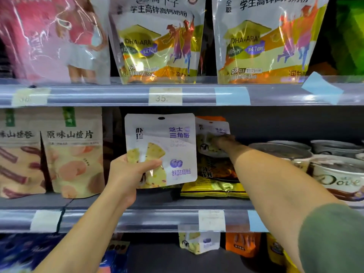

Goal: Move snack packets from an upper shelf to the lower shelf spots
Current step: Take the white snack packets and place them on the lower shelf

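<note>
Head view: the left hand (126, 172) is closed on the lower left corner of a white cheese packet (163, 148), thumb across the front, fingers behind, holding it upright in front of the middle shelf (157, 217). Just right of that packet, deeper in the shelf, the right hand (223, 140) reaches in at the end of an outstretched forearm; its fingertips are on a second white packet (211, 134) of the same kind, which stands tilted against an orange bag behind it. The right hand is blurred, and how far its fingers are closed cannot be told.

Below the right hand, dark and yellow snack bags (214, 186) lie flat in a pile on the shelf floor. Right of the forearm stand round tubs (334, 174), the nearest marked Dove. Left of the left hand stand two beige hawthorn snack bags (72, 154).

Above both hands, past the shelf rail with its price tag (165, 96), large milk powder pouches (157, 40) stand on the upper shelf. Below the hands, under the middle shelf's edge, another small white packet (199, 242) of the same kind sits on the lower shelf (167, 257), beside an orange bag (243, 243).
</note>
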Demonstrator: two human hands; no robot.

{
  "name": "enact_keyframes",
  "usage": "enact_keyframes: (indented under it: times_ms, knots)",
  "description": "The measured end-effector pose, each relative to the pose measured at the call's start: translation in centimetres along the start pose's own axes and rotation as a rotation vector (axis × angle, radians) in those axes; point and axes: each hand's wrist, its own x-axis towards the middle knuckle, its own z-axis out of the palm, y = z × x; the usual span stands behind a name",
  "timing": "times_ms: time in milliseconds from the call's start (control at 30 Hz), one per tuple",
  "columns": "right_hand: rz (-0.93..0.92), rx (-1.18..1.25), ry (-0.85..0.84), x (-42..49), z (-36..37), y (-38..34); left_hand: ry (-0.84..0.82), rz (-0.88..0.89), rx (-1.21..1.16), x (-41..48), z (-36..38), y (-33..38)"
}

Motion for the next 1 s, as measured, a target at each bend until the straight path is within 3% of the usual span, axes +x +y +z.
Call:
enact_keyframes:
  times_ms: [200,333,433,567,700,800,900,1000]
  knots:
    - [0.036,0.274,-0.136,1.4,0.4,0.8,-0.014,0.000,-0.015,0.3,0.2,-0.1]
    - [0.164,0.084,0.014,0.8,0.1,0.0,0.009,0.008,-0.003,0.6,0.1,-0.3]
    - [0.171,0.209,-0.003,0.6,-0.2,-0.7,0.020,0.014,0.005,0.7,0.0,-0.3]
    - [0.107,0.346,0.003,-0.1,-1.3,-1.6,0.017,0.028,0.009,0.7,-0.4,-0.1]
    - [0.012,0.332,0.120,-1.6,-2.6,-2.6,0.037,0.025,0.012,0.3,-0.8,0.3]
    - [-0.114,0.139,0.047,-3.6,-3.6,-2.6,0.033,0.015,0.005,-0.3,-1.0,0.8]
    - [-0.218,0.232,0.115,-5.7,-5.4,-1.6,0.031,0.019,0.014,-1.0,-1.5,1.4]
    - [-0.259,0.170,0.117,-8.6,-6.1,-0.1,0.033,0.017,0.003,-2.0,-2.3,2.2]
